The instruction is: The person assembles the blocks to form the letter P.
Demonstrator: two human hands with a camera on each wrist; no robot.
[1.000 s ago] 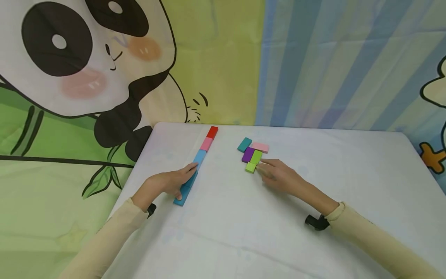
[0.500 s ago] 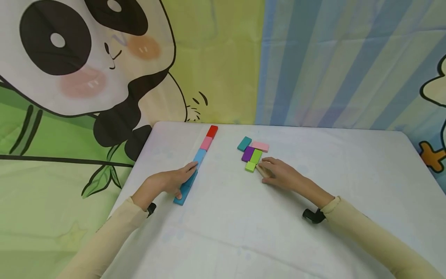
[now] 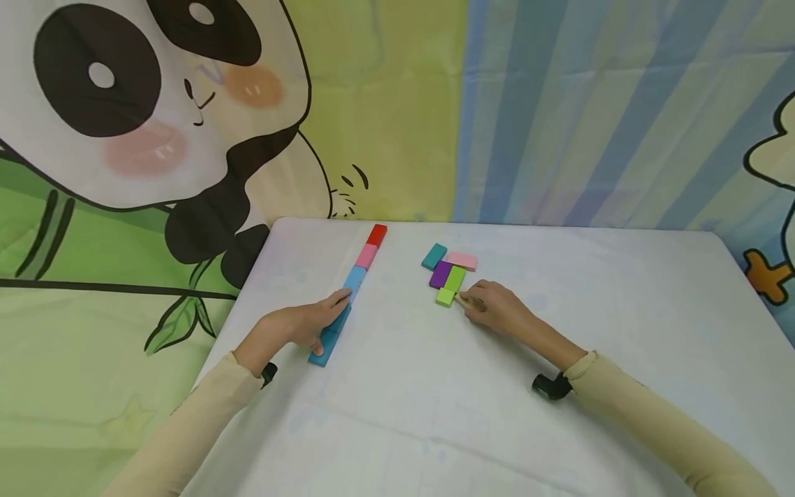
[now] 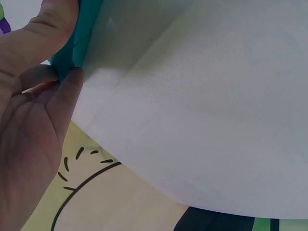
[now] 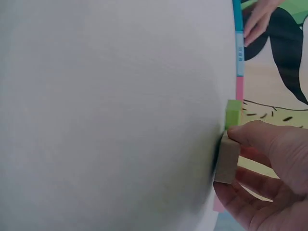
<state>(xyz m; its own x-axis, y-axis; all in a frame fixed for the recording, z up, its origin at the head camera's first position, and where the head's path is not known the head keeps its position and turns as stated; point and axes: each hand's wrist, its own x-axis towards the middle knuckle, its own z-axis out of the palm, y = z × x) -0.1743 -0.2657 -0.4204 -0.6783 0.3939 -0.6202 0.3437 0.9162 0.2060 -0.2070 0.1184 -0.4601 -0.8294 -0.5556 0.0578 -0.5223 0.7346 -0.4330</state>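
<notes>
My left hand rests along a straight row of flat domino-like blocks, its fingers spread on the row. From far to near the row shows a red block, a pink block, a light blue block and darker blue blocks. My right hand pinches a beige, wood-coloured block between thumb and fingers. That block lies right beside a small light green block. The teal block fills the space by the left thumb and fingers in the left wrist view.
Next to the light green block lie a green block, a purple block, a teal block and a pale pink block. They stand on a white-covered table. A printed cloth with a panda hangs behind it.
My right hand has closed its fingers round the beige block, which was hidden under the hand before, and has shifted slightly left. The left hand stays on the row.
</notes>
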